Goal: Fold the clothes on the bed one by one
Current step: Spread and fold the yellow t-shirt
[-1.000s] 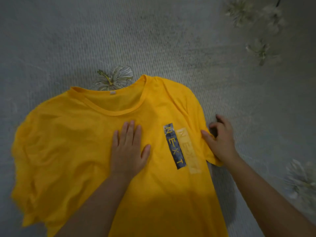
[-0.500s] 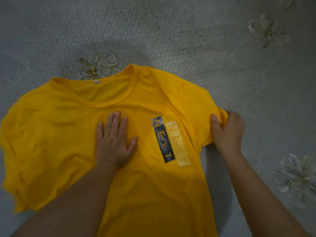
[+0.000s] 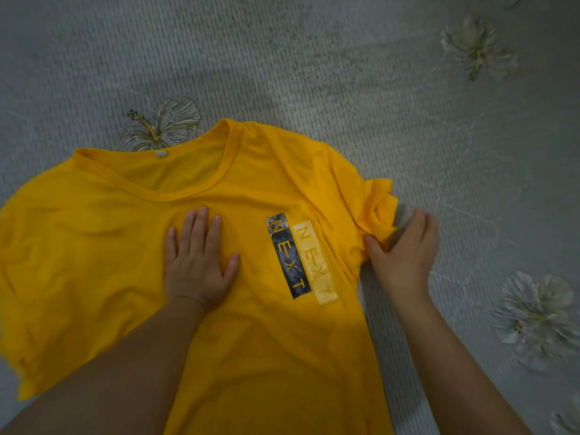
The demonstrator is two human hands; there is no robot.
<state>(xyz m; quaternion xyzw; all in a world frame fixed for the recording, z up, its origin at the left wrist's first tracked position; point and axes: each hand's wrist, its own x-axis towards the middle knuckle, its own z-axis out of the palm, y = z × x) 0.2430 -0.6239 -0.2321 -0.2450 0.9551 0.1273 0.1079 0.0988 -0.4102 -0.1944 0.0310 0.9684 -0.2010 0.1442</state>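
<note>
Yellow T-shirt (image 3: 125, 246) is showing a chest print (image 3: 301, 257): one dark blue-grey bar lettered "NEXT" in yellow, one pale yellow bar beside it. Grey ribbed bedspread (image 3: 314, 73) is displaying pale flower motifs (image 3: 161, 125) with yellow stamens.

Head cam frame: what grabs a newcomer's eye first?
The bright yellow T-shirt, spread face up across the lower left of the grey bedspread, dominates the view. On its chest, the left hand presses flat beside the dark and pale logo, which reads NEXT twice. At the shirt's right edge, the right hand pinches the bunched sleeve.
</note>
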